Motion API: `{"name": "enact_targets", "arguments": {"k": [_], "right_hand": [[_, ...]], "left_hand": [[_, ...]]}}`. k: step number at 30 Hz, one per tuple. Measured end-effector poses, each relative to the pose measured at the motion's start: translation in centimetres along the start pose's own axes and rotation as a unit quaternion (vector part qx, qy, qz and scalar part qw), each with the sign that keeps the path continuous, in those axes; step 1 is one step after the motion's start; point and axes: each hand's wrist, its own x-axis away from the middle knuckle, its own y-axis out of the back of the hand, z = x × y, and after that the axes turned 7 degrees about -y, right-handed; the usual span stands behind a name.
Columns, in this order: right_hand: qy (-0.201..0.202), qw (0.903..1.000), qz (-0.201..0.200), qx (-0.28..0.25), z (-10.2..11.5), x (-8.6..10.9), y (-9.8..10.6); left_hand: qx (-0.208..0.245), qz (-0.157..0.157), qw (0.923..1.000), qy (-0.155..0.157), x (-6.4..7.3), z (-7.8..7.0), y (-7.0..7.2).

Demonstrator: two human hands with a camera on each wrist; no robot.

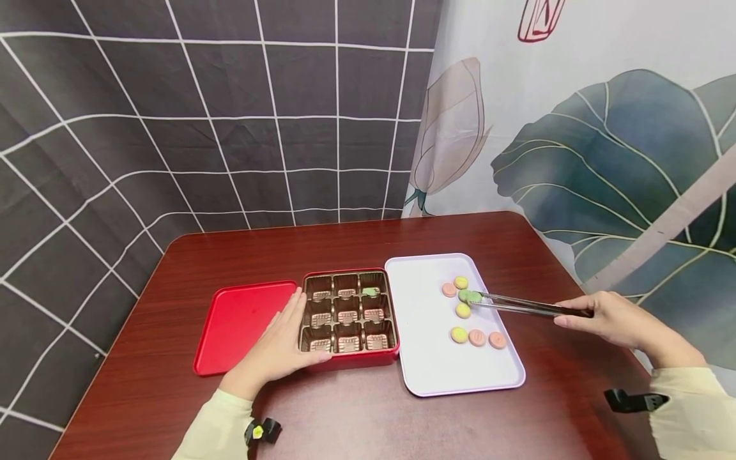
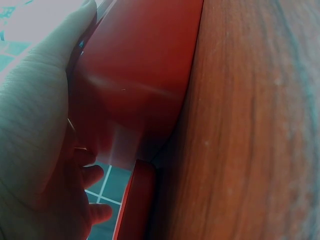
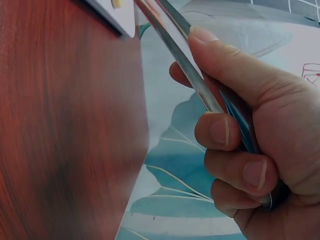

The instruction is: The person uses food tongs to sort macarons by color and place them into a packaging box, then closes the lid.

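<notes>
My right hand (image 1: 609,318) grips metal tongs (image 1: 526,306) by their dark handle end, fingers curled round it in the right wrist view. The tong tips reach over the white tray (image 1: 428,345) to a green macaron-like round piece (image 1: 474,297), with another green one beside it. Yellow and pink round pieces (image 1: 477,337) lie about on the same tray. My left hand (image 1: 278,342) rests against the near left corner of a red box (image 1: 359,362), fingers along its side and thumb along its front. Inside the box, a brown divided insert has one green piece (image 1: 370,291) in its back right compartment.
A red lid (image 1: 244,326) lies on the table left of the box, partly behind the left hand. The box stands close against the white tray's left edge. Behind the dark red wooden table (image 1: 345,249) hang a grey grid cloth (image 1: 230,128) and a leaf-patterned one.
</notes>
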Motion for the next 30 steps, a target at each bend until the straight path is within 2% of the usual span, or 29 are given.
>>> {"name": "enact_targets", "arguments": {"k": [8, 20, 30], "right_hand": [[0.008, 0.9998, -0.002, -0.018, 1.0, -0.9, -0.2], [0.053, 0.9978, -0.015, -0.037, 2.4, -2.6, -0.9], [0.079, 0.9949, 0.011, -0.061, 4.4, -4.1, -1.5]], "left_hand": [[0.000, 0.011, 0.9999, 0.010, -0.1, 0.0, 0.0], [-0.004, 0.008, 0.9999, 0.009, -0.1, 0.1, 0.1], [-0.005, 0.002, 1.0000, -0.002, 0.0, 0.1, 0.0]]}}
